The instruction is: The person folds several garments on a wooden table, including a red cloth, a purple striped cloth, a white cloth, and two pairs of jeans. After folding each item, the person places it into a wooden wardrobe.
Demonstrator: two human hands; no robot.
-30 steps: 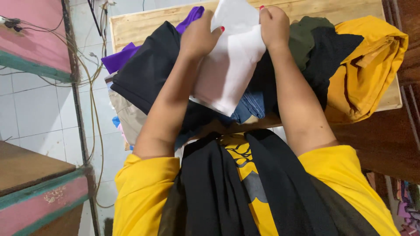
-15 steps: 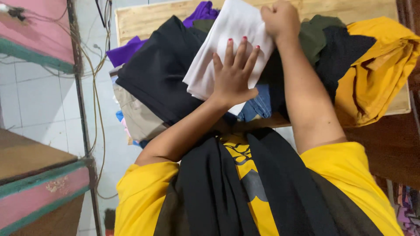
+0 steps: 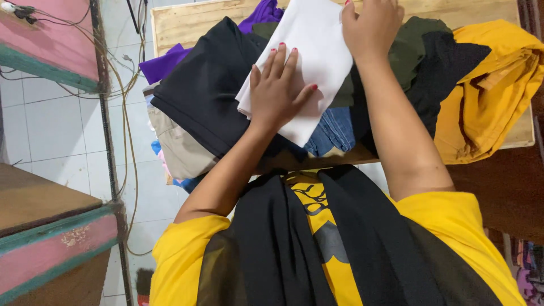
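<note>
Two hands work a white cloth (image 3: 317, 56) (soft, light): left hand (image 3: 276, 93) flat, right hand (image 3: 371, 25) pinching its far edge.

Both arms are reaching toward twelve o'clock; the left hand (image 3: 277, 90) is lying flat, fingers spread, the right hand (image 3: 371, 25) is curling loosely.

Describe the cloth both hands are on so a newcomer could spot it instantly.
Start at the wooden table heaped with clothes. On top of the heap, between a black garment and a mustard-yellow garment, lies the folded white cloth, with the left hand flat on it and the right hand at its far edge. It is the only white piece there.
</note>
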